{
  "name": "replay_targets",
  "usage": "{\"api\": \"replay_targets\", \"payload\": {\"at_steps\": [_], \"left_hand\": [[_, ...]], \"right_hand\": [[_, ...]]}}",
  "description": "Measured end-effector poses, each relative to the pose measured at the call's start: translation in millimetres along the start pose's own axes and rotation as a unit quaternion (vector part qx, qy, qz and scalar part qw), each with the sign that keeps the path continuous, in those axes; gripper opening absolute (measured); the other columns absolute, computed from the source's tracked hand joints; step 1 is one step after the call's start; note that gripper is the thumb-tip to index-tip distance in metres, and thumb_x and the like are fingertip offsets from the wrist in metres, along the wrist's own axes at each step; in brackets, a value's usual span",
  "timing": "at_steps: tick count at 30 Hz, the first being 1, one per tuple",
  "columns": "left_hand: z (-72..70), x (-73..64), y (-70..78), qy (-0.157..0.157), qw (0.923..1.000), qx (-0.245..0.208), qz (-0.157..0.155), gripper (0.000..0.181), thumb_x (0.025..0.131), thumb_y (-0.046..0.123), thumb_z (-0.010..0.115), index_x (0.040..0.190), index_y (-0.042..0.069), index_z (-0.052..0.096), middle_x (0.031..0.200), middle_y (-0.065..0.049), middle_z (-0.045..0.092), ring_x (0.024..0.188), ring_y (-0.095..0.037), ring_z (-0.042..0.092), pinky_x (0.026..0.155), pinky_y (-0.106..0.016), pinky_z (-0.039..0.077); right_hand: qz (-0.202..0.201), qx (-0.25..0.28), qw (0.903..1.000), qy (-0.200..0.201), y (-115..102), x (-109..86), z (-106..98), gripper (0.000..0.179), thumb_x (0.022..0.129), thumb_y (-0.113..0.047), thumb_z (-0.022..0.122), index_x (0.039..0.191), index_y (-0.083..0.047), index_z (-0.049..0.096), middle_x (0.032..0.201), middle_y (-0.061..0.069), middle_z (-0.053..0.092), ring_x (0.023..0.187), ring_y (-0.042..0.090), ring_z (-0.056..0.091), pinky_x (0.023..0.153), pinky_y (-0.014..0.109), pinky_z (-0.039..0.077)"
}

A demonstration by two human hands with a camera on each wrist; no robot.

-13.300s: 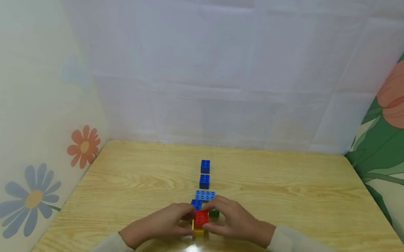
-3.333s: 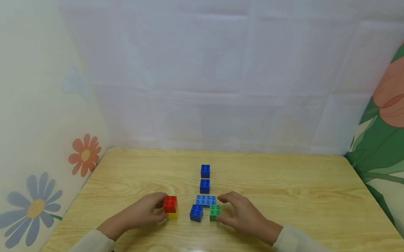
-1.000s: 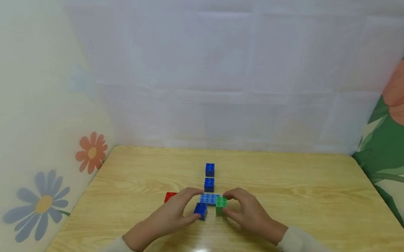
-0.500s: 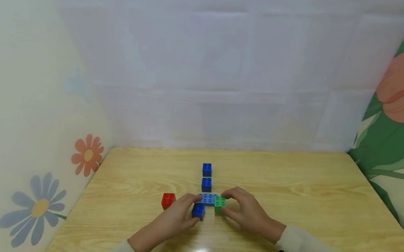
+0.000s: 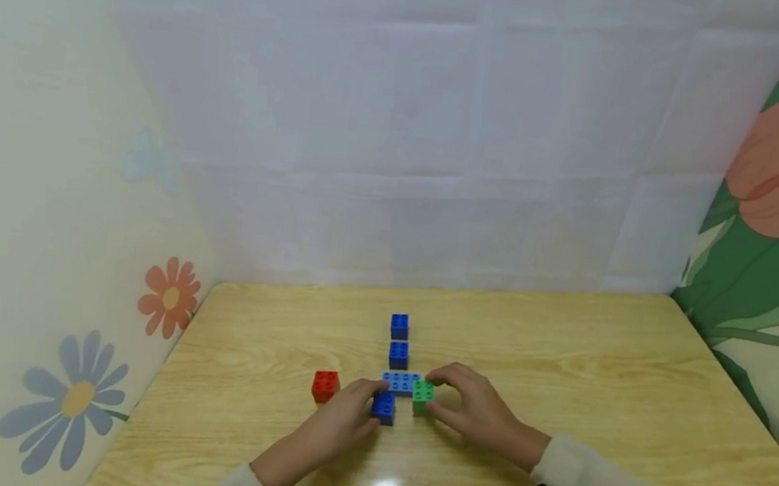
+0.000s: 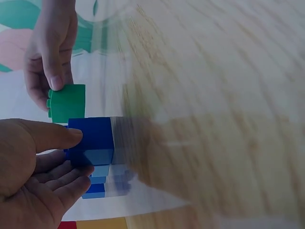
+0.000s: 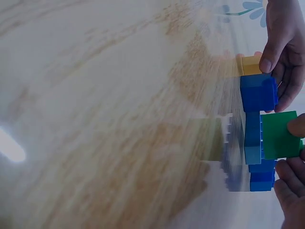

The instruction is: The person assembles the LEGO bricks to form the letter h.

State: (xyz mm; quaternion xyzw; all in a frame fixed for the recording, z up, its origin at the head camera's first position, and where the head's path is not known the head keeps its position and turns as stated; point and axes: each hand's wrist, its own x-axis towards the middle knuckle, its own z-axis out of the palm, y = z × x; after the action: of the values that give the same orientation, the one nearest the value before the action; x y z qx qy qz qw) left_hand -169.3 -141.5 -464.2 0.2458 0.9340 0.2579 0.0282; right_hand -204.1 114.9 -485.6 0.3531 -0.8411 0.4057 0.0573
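My right hand (image 5: 481,418) pinches a green toy building brick (image 5: 422,395) between thumb and fingers. In the right wrist view the green brick (image 7: 280,135) is raised off the table, level with the top of a longer light blue brick (image 5: 400,382). My left hand (image 5: 333,421) grips a dark blue brick (image 5: 382,409) that stands on the table in front of the light blue one. The left wrist view shows the thumb on one side of that blue brick (image 6: 91,134) and the fingers at the other.
Left of my left hand stands a red brick (image 5: 325,386) on a yellow brick (image 7: 251,66). Two dark blue bricks, a nearer one (image 5: 397,355) and a farther one (image 5: 399,326), stand behind the light blue brick. A white cloth (image 5: 406,157) hangs behind the wooden table (image 5: 565,351).
The red-and-yellow stack went from the middle to the left, where my left hand released it. That hand moved right and took the blue brick; my right hand took hold of the green brick.
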Motion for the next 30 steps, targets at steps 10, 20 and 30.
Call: {"api": "replay_targets", "payload": {"at_steps": [10,20,30], "left_hand": [[0.4,4.8,-0.6,-0.007,1.0000,-0.005,-0.003,0.041,0.091,0.005,0.067,0.129,-0.003,0.055,0.126,-0.019,0.059,0.120,-0.033,0.055,0.099,-0.047,0.047],[1.8,11.6,1.0,-0.011,0.9995,-0.028,-0.010,0.035,0.089,0.008,0.070,0.122,0.000,0.061,0.119,-0.013,0.063,0.112,-0.028,0.060,0.092,-0.042,0.052],[7.1,18.5,-3.5,-0.017,0.9983,-0.055,0.005,0.034,0.087,0.009,0.072,0.119,0.002,0.061,0.115,-0.011,0.064,0.104,-0.027,0.063,0.087,-0.039,0.055]], "right_hand": [[-0.014,0.004,0.9998,0.011,0,0.8,0,0.035,0.087,-0.020,0.075,0.119,-0.013,0.062,0.113,-0.007,0.062,0.104,0.014,0.061,0.088,0.038,0.054],[-0.016,0.016,0.9992,0.032,1,3.3,1,0.037,0.088,-0.023,0.075,0.120,-0.009,0.063,0.113,-0.007,0.061,0.104,0.013,0.061,0.089,0.038,0.054],[-0.024,0.041,0.9979,0.045,6,4.1,0,0.036,0.089,-0.026,0.073,0.120,-0.010,0.062,0.113,-0.009,0.061,0.104,0.011,0.060,0.091,0.037,0.054]]}}
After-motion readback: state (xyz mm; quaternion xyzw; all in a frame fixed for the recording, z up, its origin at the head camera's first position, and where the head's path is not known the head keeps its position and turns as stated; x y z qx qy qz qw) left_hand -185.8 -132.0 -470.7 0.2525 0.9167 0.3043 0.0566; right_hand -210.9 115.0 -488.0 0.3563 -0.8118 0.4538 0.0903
